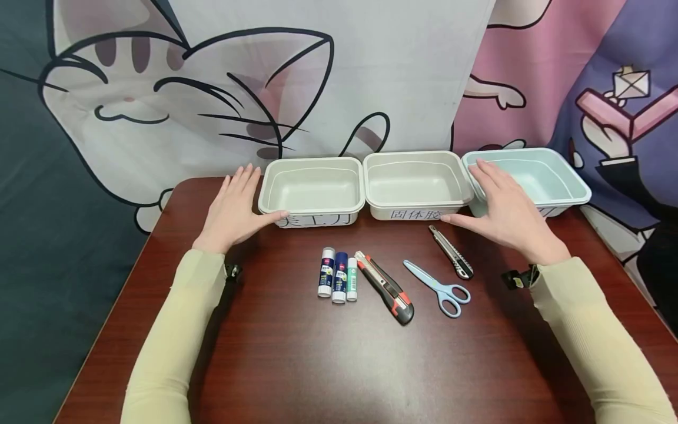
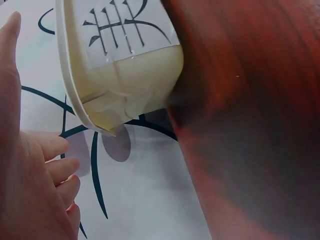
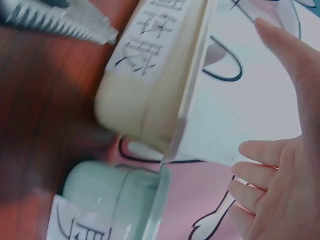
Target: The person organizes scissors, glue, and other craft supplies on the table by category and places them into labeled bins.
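In the head view, the left hand (image 1: pixel 233 213) is just beside the near left corner of the left bin (image 1: pixel 312 191), and the right hand (image 1: pixel 508 212) hangs over the place where the middle bin (image 1: pixel 418 182) and the pale green bin (image 1: pixel 535 176) come together; each grip is spread and pinches nothing. In front of the bins, on the dark surface (image 1: pixel 328 359), lie three glue sticks (image 1: pixel 339 277) side by side, a large box cutter (image 1: pixel 385 288), a pair of scissors (image 1: pixel 438 287) and a small box cutter (image 1: pixel 451 253). The step in hand appears to concern the bins, so a light, even touch on the rims should serve best; a hard push would probably slide such thin-walled tubs. In the left wrist view, the grip is open beside the left bin, with the backdrop (image 2: pixel 150 185) showing between fingers and wall; a thumb placed above the label (image 2: pixel 130 30) would leave it readable. In the right wrist view, that hand is likewise spread, and the small box cutter points toward the middle bin. Blur hides whether its blade is out, so the right thumb had best be kept away from that tip.
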The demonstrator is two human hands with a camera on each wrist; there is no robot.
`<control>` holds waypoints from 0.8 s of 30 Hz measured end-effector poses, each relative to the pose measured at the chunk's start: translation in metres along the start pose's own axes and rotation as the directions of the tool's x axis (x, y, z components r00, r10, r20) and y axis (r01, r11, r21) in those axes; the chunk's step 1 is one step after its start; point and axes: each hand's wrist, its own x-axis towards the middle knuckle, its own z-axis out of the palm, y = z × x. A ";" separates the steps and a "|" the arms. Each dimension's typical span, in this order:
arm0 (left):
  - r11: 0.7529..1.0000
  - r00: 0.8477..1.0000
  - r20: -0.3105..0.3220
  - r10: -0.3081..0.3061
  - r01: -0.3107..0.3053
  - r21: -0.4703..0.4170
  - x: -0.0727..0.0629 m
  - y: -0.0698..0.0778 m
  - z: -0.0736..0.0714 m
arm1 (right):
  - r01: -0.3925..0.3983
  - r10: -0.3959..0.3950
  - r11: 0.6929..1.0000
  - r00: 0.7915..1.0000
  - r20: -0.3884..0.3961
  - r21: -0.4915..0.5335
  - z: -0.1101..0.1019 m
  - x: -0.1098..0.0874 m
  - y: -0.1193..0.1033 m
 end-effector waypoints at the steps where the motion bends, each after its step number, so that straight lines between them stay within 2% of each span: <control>1: 1.000 1.000 0.005 -0.001 0.001 -0.004 0.001 0.000 -0.001 | 0.002 -0.002 1.000 1.000 -0.005 0.016 -0.001 0.000 -0.003; 6: 0.999 1.000 0.012 0.002 -0.001 -0.032 0.006 0.001 -0.003 | 0.013 -0.009 0.996 0.999 -0.048 0.092 -0.005 -0.002 -0.024; 12: 0.998 1.000 0.010 0.003 -0.003 -0.069 0.012 0.003 0.001 | 0.079 -0.068 0.989 0.994 -0.090 0.122 0.000 -0.006 -0.049; 24: 0.998 1.000 0.018 0.005 -0.004 -0.056 0.020 0.007 0.023 | 0.130 -0.142 0.976 0.988 0.054 0.174 0.032 -0.022 -0.087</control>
